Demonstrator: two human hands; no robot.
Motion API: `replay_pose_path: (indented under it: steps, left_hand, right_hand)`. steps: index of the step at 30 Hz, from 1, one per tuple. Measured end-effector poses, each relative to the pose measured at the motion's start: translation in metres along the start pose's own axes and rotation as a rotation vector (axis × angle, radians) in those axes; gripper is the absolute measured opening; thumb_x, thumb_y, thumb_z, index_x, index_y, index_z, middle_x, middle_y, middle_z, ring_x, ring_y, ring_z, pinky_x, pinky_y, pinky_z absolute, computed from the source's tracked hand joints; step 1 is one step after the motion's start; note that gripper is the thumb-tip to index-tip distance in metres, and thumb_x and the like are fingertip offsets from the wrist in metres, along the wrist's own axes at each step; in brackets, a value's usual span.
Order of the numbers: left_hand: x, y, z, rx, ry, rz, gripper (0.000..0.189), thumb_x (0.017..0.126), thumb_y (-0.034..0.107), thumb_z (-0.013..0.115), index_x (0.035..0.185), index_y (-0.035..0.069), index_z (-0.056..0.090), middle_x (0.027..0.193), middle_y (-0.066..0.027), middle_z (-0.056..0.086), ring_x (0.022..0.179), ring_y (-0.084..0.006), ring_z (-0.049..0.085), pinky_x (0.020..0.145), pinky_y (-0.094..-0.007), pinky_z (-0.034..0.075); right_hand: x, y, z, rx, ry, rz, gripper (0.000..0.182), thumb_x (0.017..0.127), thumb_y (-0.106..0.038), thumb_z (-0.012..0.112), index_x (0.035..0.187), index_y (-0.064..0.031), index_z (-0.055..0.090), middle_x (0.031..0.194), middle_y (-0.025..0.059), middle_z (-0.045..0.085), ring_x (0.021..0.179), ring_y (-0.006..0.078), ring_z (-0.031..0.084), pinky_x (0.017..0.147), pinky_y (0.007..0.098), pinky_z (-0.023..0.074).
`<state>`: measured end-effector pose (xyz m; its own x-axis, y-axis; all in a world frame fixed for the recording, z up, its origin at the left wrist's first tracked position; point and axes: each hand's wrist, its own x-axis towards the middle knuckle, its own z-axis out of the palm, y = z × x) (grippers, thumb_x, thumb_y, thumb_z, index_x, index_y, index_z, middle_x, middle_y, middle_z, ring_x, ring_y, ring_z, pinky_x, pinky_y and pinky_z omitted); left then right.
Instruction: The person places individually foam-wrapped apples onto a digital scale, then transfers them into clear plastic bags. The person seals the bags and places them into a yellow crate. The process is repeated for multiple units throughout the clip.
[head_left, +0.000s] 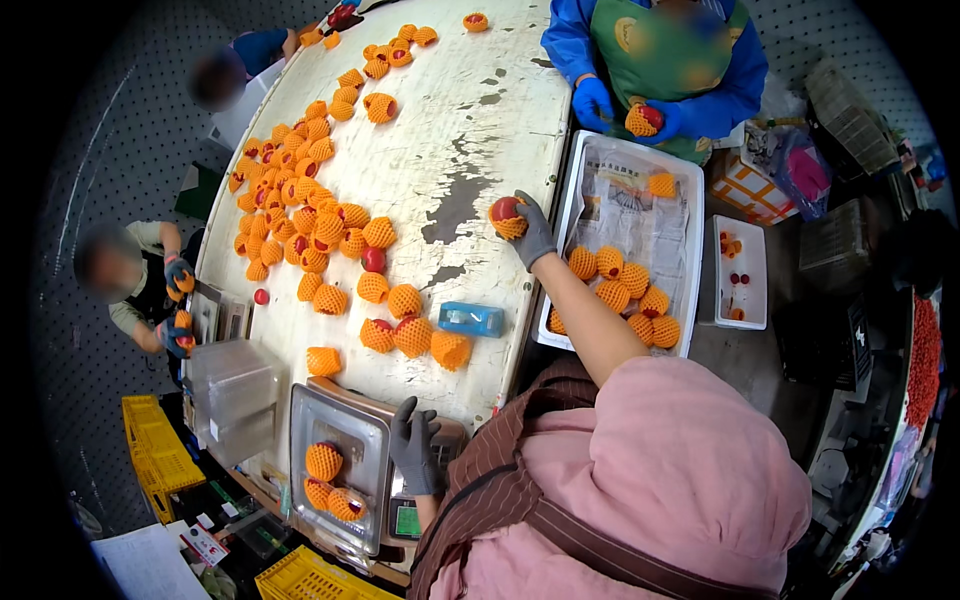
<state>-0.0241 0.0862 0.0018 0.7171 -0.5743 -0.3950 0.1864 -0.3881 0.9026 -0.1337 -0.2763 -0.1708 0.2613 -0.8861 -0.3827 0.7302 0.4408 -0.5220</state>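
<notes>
My right hand (531, 231), in a grey glove, holds a red fruit in an orange foam net (508, 217) over the table's right side. My left hand (416, 442), also gloved in grey, has its fingers spread and holds nothing; it is beside a scale (405, 506) with a lit display. On the scale stands a clear plastic tray (300, 465) with several netted fruits (324, 461) in it. Many more netted fruits (300, 195) lie across the worn white table (420, 165). A blue tape dispenser (471, 319) lies near an empty-looking foam net (451, 350).
A white foam box (697, 247) lined with printed paper holds netted fruits. Behind it a co-worker in blue gloves (664, 120) holds one fruit. Another co-worker (174, 274) handles fruits at left, beside stacked clear containers (232, 397). Yellow crates (157, 450) stand lower left.
</notes>
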Motion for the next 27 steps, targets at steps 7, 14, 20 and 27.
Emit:
replay_pose_path:
  steps: [7, 14, 20, 27]
  left_hand:
    - [-0.004, 0.001, 0.0, 0.006, -0.004, -0.004, 0.029, 0.094, 0.011, 0.05, 0.12, -0.002, 0.053, 0.105, -0.0104, 0.059, 0.089, -0.0166, 0.061, 0.071, -0.0247, 0.052]
    - [-0.01, 0.004, 0.002, -0.015, 0.008, -0.011, 0.029, 0.094, 0.011, 0.05, 0.12, -0.003, 0.054, 0.111, -0.0117, 0.059, 0.091, -0.0173, 0.062, 0.07, -0.0247, 0.052]
    - [-0.01, 0.003, 0.003, -0.023, 0.013, -0.011, 0.03, 0.094, 0.012, 0.051, 0.119, -0.004, 0.054, 0.111, -0.0121, 0.059, 0.091, -0.0176, 0.062, 0.071, -0.0249, 0.052]
    - [-0.01, 0.004, 0.002, -0.024, -0.006, -0.005, 0.03, 0.094, 0.012, 0.052, 0.12, -0.003, 0.054, 0.112, -0.0115, 0.059, 0.092, -0.0181, 0.062, 0.071, -0.0254, 0.052]
  right_hand:
    - [-0.005, -0.001, 0.003, 0.002, -0.027, -0.015, 0.045, 0.091, -0.017, 0.052, 0.135, -0.0177, 0.045, 0.128, 0.0087, 0.048, 0.113, 0.0286, 0.051, 0.087, 0.0471, 0.0502]
    - [-0.004, 0.0, 0.003, 0.07, -0.005, 0.018, 0.046, 0.09, -0.02, 0.055, 0.134, -0.017, 0.042, 0.128, 0.009, 0.048, 0.113, 0.0292, 0.051, 0.088, 0.0484, 0.0487]
    - [-0.005, 0.002, 0.002, 0.041, -0.052, -0.016, 0.047, 0.089, -0.03, 0.057, 0.132, -0.0162, 0.043, 0.127, 0.0096, 0.048, 0.112, 0.0288, 0.051, 0.09, 0.0469, 0.0475]
    - [-0.01, -0.007, 0.015, 0.133, 0.038, 0.055, 0.046, 0.086, -0.035, 0.062, 0.123, -0.0116, 0.049, 0.111, 0.0093, 0.056, 0.099, 0.0235, 0.059, 0.075, 0.0376, 0.0541]
